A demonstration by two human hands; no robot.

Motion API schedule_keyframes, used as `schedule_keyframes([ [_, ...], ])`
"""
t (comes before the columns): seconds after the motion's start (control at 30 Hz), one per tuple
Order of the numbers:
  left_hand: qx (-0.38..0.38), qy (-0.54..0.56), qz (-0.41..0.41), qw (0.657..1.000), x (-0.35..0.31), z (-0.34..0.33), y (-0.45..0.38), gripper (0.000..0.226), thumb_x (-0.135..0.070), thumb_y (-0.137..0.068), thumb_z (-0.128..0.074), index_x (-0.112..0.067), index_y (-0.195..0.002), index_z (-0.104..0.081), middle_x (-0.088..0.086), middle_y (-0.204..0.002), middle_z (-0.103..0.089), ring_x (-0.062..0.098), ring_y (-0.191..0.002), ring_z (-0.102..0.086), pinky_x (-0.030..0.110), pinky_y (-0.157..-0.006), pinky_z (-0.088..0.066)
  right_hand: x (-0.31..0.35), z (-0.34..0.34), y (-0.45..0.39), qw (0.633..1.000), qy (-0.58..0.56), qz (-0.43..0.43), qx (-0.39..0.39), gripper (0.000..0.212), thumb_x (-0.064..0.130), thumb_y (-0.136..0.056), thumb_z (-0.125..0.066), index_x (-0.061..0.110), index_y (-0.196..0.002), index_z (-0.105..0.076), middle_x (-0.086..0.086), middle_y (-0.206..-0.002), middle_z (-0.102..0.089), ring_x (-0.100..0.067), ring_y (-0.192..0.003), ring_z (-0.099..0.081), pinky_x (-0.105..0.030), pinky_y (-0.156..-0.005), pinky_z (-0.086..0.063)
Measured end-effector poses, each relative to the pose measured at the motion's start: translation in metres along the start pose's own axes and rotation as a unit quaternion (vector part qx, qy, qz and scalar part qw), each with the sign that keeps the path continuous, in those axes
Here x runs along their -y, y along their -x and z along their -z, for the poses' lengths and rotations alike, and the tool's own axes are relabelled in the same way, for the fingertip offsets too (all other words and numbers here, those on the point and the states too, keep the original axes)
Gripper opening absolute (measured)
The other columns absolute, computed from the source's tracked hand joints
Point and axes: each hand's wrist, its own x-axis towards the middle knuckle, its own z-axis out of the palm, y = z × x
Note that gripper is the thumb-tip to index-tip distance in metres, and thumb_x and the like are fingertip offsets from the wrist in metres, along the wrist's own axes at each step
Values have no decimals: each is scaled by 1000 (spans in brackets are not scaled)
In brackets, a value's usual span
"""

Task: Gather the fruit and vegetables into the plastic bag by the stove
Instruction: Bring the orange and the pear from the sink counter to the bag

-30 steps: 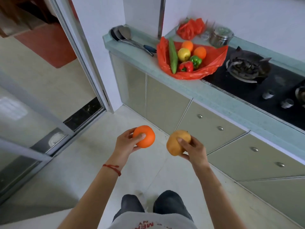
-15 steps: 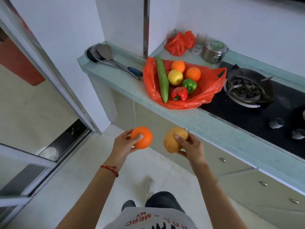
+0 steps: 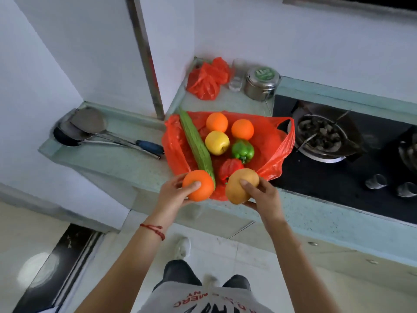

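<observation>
Metal ladles with a blue handle point(image 3: 94, 134) lie at the left end of the pale green stone surface point(image 3: 126, 159). The left hand point(image 3: 173, 193) has its fingers point(image 3: 195, 185) clamped on a round orange fruit point(image 3: 198, 185) above the surface's front edge. Behind it, an open red plastic bag point(image 3: 268, 143) holds a long green cucumber point(image 3: 194, 141), two oranges, a yellow apple point(image 3: 217, 143), and green and red peppers. The right hand point(image 3: 261, 195) has its fingers clamped on a tan potato point(image 3: 239, 186) over the bag's near rim. The black stove point(image 3: 338, 159) sits at the right.
</observation>
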Motion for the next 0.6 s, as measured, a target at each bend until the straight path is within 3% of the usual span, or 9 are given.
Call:
schedule_keyframes([
  [0.13,73,-46,13,996,-28,-7,-47,45,-23,-61,-82,-22,-101,-60,12,-110,-61,28,-93,-63,48,-81,-55,12,-15,-18,997,-40,3,-64,48,19,-77,-72,9,-122,-57,-12,-115,-58,-20,-96,-61,-35,-67,-59],
  [0.23,132,-60,17,989,-45,-20,-70,34,-10,-75,-72,-16,-106,-59,11,-107,-60,25,-92,-62,41,-75,-57,18,-20,-27,992,-66,3,-110,44,18,-77,-72,9,-119,-58,-10,-113,-58,-20,-96,-61,-34,-64,-60],
  [0.37,185,-87,25,978,-55,-39,-93,41,-11,-77,-70,-16,-115,-56,11,-114,-59,28,-100,-61,35,-71,-56,24,-18,-38,983,-84,6,-164,40,19,-77,-72,11,-114,-60,-11,-113,-59,-25,-102,-61,-37,-67,-60],
  [0.47,204,-97,40,973,-55,-53,-104,45,-12,-77,-70,-15,-119,-55,11,-118,-58,26,-99,-61,29,-64,-56,27,-14,-47,979,-90,-1,-182,33,19,-77,-72,11,-107,-62,-13,-114,-59,-27,-104,-61,-37,-67,-60],
  [0.6,195,-90,42,976,-51,-68,-114,44,-9,-77,-70,-14,-118,-56,11,-116,-58,22,-93,-61,28,-62,-58,31,-4,-62,979,-91,-7,-183,41,21,-79,-71,9,-116,-60,-12,-114,-61,-21,-99,-62,-29,-61,-59],
])
